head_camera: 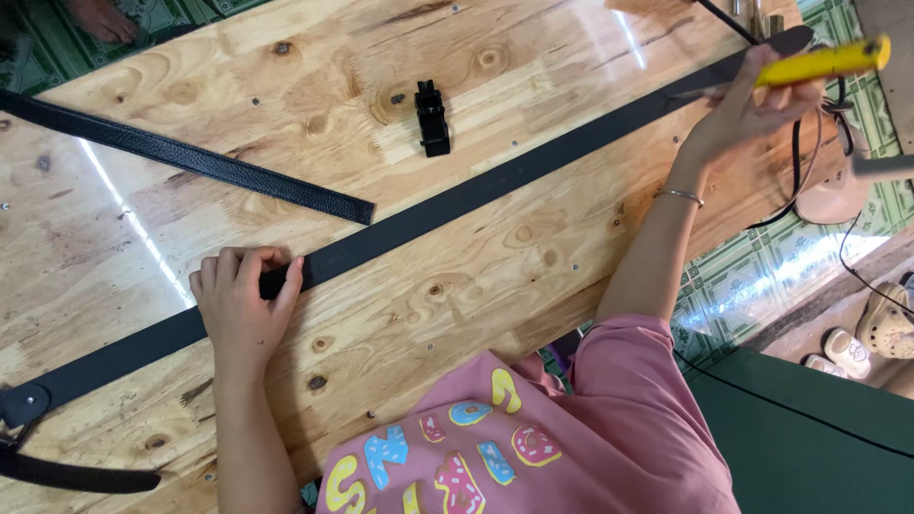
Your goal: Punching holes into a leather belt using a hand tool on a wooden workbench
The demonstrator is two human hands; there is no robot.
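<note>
Long black belt strap (pixel 457 205) lies flat on the plywood table (pixel 533 276), running diagonally from lower left, where its end carries a rivet, up to the pointed tip at upper right. That diagonal is its long axis, and both hands sit on it.

Left hand (pixel 243 300) presses down on the strap roughly a third of the way along from the riveted end. Fingers curl over the far edge, thumb is on the near side, so it's pinning the strap to the table rather than lifting it. Flat clamp, not a closed fist.

Right hand (pixel 752 105) is at the tip end, arm stretched well out. It's clenched around a yellow-handled tool (pixel 824 62), handle pointing up and right, working end aimed back down along the strap near the tip. The tool head is blurred, so I can't tell what kind it is or whether it touches the leather.

So the strap's free span lies between the two hands, and the right hand is the one nearer the tip.

Other stuff: a second black strap (pixel 190 157) with grained texture lies upper left, angled the other way, its cut end near the long strap but apart from it. A small black buckle part (pixel 432 117) sits alone on the wood beyond the long strap, well apart from both hands. Cables hang off the table's right edge. Green patterned floor (pixel 752 286) and sandals are below.
</note>
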